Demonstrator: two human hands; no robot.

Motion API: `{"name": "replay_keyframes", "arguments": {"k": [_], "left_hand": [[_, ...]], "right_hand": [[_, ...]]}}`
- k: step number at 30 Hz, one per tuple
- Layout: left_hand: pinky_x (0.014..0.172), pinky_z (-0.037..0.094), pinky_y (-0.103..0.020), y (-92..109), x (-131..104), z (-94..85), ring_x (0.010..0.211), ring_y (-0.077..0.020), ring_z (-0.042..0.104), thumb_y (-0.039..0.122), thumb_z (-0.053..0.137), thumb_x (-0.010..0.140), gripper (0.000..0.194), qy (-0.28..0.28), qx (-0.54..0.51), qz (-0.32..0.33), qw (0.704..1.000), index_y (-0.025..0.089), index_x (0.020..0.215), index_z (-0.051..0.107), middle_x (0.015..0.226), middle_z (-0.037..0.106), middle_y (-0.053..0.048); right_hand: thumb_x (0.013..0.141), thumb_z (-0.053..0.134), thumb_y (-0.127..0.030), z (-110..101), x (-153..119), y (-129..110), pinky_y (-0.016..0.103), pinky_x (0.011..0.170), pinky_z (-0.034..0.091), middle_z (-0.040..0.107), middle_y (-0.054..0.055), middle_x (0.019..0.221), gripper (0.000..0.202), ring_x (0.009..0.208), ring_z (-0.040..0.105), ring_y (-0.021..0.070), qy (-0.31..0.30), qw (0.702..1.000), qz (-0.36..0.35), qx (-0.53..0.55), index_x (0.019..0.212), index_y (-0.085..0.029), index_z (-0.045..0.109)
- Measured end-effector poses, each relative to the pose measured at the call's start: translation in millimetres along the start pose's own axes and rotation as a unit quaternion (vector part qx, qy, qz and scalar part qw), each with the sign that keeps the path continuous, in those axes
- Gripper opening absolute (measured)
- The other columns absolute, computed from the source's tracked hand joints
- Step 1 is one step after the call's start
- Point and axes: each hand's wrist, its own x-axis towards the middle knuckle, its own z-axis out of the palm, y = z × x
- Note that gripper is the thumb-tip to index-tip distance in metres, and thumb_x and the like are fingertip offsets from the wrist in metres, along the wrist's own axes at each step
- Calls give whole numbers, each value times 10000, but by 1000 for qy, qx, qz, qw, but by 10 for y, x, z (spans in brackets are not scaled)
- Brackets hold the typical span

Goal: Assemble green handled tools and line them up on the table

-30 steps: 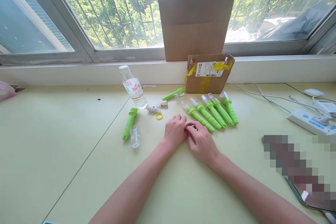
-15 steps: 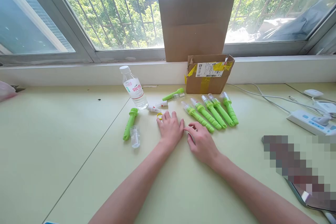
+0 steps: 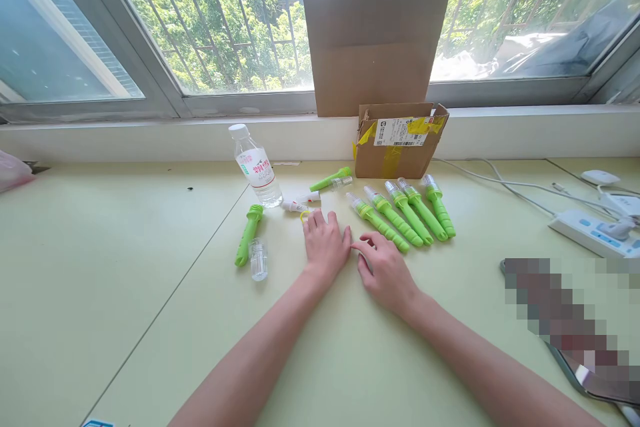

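Head view: a pale desk (image 3: pixel 175 347) by a window, two bare hands at its middle.

Item, left hand (image 3: pixel 324 243): palm down, fingers fanned and extended, fingertips at a yellow ring (image 3: pixel 303 215); whether they touch it or merely overlap it in view is unclear. No grasp visible; the space beneath the palm is hidden.

Item, right hand (image 3: pixel 387 270): fingers loosely curled, index fingertip pointing at the left thumb, at or just beside it. Whether anything small is pinched there is not discernible.

Item, yellow ring: partly covered by the left fingers, just in front of two white tubes (image 3: pixel 295 207) with red marks.

Item, left of the hands: one uncapped green handle (image 3: pixel 247 237), a clear cap (image 3: pixel 259 260) standing just beside it.

Item, beyond: a water bottle (image 3: pixel 257 170); a thin green stick (image 3: pixel 327 179) with a clear piece at its end.

Item, right: five green sticks (image 3: pixel 383 227) with clear tops, lying side by side before a cardboard box (image 3: pixel 393 159).

Handling note (judgement): the ring is slim and probably light; a fingertip pinch on its edge should serve best, keeping clear of the tubes, which could roll.
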Motion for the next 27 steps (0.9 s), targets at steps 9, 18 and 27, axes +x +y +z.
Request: {"name": "replay_keyframes", "arguments": {"k": [9,18,27], "left_hand": [[930,383,-413,-29,16,24,1130,-301,456,310,487,861,301,-3,-32,50,998,122,1080,574,1232,462,-187],[918,392,-402,-16,14,30,1083,-287,479,266,465,870,232,-10,-33,70,997,124,992,601,1173,509,-172],[855,403,-407,12,3,-54,1058,-287,461,277,476,869,190,7,-9,60,998,170,961,603,1118,504,-138]], "right_hand": [[812,465,-74,-9,6,-5,351,804,433,563,99,1042,276,902,558,215,-7,1000,7,-3,1007,-182,628],[808,464,-75,10,-2,8,354,802,425,564,101,1038,260,901,548,219,-4,1000,5,6,983,-180,624],[813,462,-78,-2,8,-6,352,790,430,568,100,1024,251,889,550,218,-3,1000,5,3,976,-183,621]]}}
